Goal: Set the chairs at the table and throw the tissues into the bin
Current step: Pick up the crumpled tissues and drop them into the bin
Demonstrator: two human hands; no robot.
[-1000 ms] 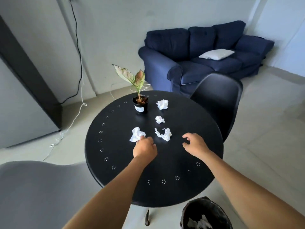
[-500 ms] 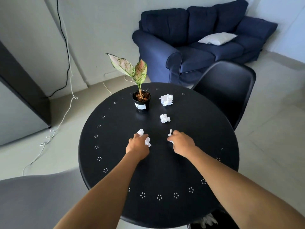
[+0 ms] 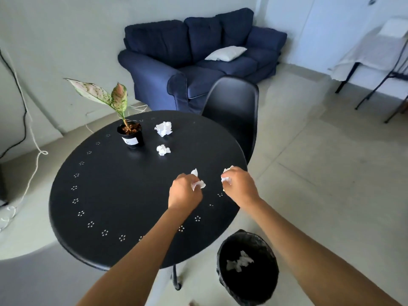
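1. Step in hand: tissue clearing, pick-up stage. Left hand (image 3: 185, 193) curled, fingers pinching a crumpled white tissue (image 3: 198, 183); right hand (image 3: 240, 187) likewise closed round a second white wad (image 3: 226, 178); both above the round black perforated metal table (image 3: 106, 195).
2. Remaining on the table: larger crumpled tissue (image 3: 163, 128) and smaller one (image 3: 163, 149), just beside the small black potted plant (image 3: 131, 137).
3. Black-lined round bin (image 3: 247, 266) on the floor, near the table's edge, below the right forearm; white paper already inside.
4. Black moulded chair (image 3: 234, 111) drawn up at the far side.
5. Next move, as judged: both hands carried over the bin mouth, fingers released; then return for the two remaining wads.
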